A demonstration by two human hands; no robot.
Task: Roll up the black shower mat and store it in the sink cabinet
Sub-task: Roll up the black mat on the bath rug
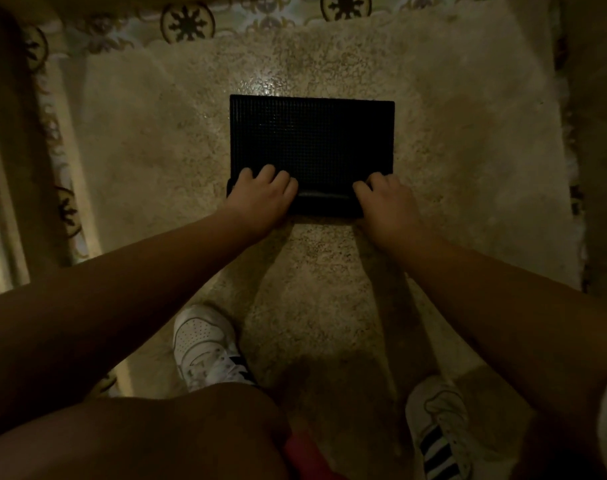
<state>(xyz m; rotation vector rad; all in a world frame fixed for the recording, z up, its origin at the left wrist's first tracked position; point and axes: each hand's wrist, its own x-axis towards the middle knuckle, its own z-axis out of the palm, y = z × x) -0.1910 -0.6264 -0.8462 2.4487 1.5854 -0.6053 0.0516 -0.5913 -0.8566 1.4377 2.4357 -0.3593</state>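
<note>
The black shower mat [312, 140] lies on a beige shaggy rug [451, 150] in the middle of the view. Its near edge is curled into a short roll [324, 202]; the far part lies flat. My left hand [260, 197] grips the roll's left end, fingers over the top. The roll's right end sits under my right hand [387, 202], whose fingers curl over it too. The sink cabinet is not in view.
Patterned floor tiles [187, 24] border the rug at the top and left. My two white sneakers [205, 344] [440, 424] stand on the rug near the bottom. A dim wall or threshold runs down the left edge [0, 168].
</note>
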